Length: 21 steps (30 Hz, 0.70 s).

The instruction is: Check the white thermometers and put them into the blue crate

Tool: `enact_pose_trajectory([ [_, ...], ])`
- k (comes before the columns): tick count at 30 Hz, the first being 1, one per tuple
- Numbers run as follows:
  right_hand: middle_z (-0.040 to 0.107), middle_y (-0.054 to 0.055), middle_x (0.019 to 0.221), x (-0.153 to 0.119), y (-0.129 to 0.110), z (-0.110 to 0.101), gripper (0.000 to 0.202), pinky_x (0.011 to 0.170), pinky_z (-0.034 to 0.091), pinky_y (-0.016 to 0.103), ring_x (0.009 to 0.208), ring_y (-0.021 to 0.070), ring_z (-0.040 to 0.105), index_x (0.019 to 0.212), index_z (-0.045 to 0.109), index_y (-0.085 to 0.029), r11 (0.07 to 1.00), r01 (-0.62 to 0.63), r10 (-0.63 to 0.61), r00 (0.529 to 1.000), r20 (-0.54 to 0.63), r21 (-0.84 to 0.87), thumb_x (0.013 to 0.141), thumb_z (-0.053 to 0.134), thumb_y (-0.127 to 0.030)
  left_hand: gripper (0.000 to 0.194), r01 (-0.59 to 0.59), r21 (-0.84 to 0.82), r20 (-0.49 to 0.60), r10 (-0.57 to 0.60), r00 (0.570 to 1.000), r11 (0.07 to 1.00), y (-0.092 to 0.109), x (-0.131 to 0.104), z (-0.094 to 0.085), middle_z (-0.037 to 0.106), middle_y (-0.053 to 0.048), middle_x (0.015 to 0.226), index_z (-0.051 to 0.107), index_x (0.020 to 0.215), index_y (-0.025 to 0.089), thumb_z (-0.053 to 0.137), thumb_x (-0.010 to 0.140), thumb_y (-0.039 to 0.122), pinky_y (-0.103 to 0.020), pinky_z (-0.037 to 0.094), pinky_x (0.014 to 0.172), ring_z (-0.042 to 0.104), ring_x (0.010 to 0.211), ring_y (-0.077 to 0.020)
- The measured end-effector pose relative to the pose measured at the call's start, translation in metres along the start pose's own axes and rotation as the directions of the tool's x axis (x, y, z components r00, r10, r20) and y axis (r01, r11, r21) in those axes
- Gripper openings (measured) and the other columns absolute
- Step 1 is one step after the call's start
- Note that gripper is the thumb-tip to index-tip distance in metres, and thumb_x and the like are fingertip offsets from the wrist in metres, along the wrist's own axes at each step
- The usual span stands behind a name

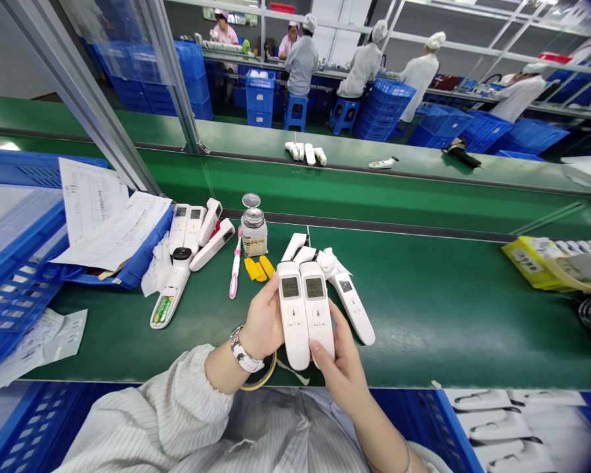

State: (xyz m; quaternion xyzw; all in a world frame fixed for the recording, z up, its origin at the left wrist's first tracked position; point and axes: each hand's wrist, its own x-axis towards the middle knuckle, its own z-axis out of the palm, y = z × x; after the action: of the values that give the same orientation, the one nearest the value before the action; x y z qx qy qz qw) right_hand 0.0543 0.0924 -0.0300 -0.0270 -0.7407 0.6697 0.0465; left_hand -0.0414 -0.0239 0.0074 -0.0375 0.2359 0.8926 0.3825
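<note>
Two white handheld infrared thermometers stand side by side before me, their small grey screens facing me. My left hand (pixel 264 320) is closed round the left thermometer (pixel 294 338). The right thermometer (pixel 317 309) is gripped by my right hand (pixel 345 368), its thumb on the lower front. Behind them, another white thermometer (pixel 355 312) lies on the green bench, beside a crumpled white cloth (pixel 329 261). More thermometer heads (pixel 294 246) show just beyond, their handles partly hidden by the held pair.
Left of my hands are a pump bottle (pixel 254 235), a pink toothbrush (pixel 235 266), yellow finger cots (pixel 259 269) and an open-backed thermometer (pixel 171 289) with green batteries. Papers cover a blue bin (pixel 150 263). A yellow box (pixel 532 263) stands right. Several people work beyond the green conveyor (pixel 256 141).
</note>
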Motion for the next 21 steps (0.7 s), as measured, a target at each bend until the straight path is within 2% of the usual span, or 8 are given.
enact_pose_trajectory([
  [4,0.050,0.009,0.127,0.001,0.003,0.001,0.060,0.086,0.048,0.038,0.109,0.0252,0.053,0.139,0.017,-0.025,0.996,0.058,-0.060,0.998,-0.033,-0.064,0.088,0.047,-0.029,0.044,-0.005,0.010,-0.036,0.005,0.999,1.000,-0.001,0.001,-0.003,0.064,-0.012,0.104,0.055,0.109,0.013,0.042,0.082,0.045,-0.046,0.041,0.091,0.055,0.103,-0.0302],
  [6,0.048,0.010,0.130,0.000,0.007,0.002,0.063,0.086,0.048,0.039,0.110,0.0264,0.052,0.141,0.012,-0.024,0.980,0.095,-0.107,0.992,-0.061,-0.173,0.088,0.047,-0.028,0.032,-0.032,0.012,-0.050,0.032,0.998,0.999,-0.002,0.001,-0.005,0.066,-0.009,0.100,0.059,0.102,0.015,0.046,0.082,0.036,-0.043,0.043,0.089,0.057,0.099,-0.0276],
  [8,0.051,0.012,0.126,-0.002,0.012,0.004,0.067,0.079,0.051,0.041,0.103,0.0282,0.057,0.142,0.006,-0.022,0.934,0.136,-0.169,0.983,-0.073,-0.331,0.088,0.046,-0.026,0.023,-0.082,0.036,-0.030,0.083,0.996,0.996,-0.003,0.001,-0.008,0.066,-0.005,0.095,0.059,0.099,0.016,0.050,0.079,0.024,-0.037,0.045,0.085,0.060,0.092,-0.0230],
  [11,0.048,0.013,0.128,-0.006,0.014,0.007,0.069,0.079,0.050,0.042,0.104,0.0298,0.056,0.142,0.001,-0.022,0.850,0.203,-0.248,0.968,-0.030,-0.485,0.088,0.043,-0.022,0.023,-0.151,0.100,0.006,0.152,0.988,0.983,-0.003,0.001,-0.010,0.066,-0.003,0.089,0.058,0.099,0.017,0.052,0.077,0.013,-0.030,0.047,0.077,0.061,0.082,-0.0170],
  [16,0.032,0.011,0.140,-0.012,0.010,0.011,0.072,0.089,0.044,0.043,0.119,0.0287,0.044,0.141,-0.007,-0.025,0.842,0.258,-0.258,0.964,0.065,-0.475,0.088,0.041,-0.021,0.024,-0.203,0.159,0.038,0.200,0.979,0.966,-0.004,0.002,-0.012,0.063,-0.003,0.094,0.055,0.103,0.017,0.053,0.079,0.012,-0.027,0.046,0.077,0.059,0.084,-0.0152],
  [21,0.025,0.011,0.139,-0.012,0.010,0.010,0.065,0.097,0.036,0.047,0.125,0.0293,0.032,0.142,0.000,-0.027,0.832,0.260,-0.243,0.965,0.099,-0.491,0.089,0.038,-0.022,0.027,-0.203,0.174,0.068,0.194,0.979,0.964,-0.007,0.003,-0.014,0.063,-0.002,0.093,0.055,0.099,0.018,0.062,0.074,0.012,-0.024,0.046,0.075,0.059,0.082,-0.0127],
])
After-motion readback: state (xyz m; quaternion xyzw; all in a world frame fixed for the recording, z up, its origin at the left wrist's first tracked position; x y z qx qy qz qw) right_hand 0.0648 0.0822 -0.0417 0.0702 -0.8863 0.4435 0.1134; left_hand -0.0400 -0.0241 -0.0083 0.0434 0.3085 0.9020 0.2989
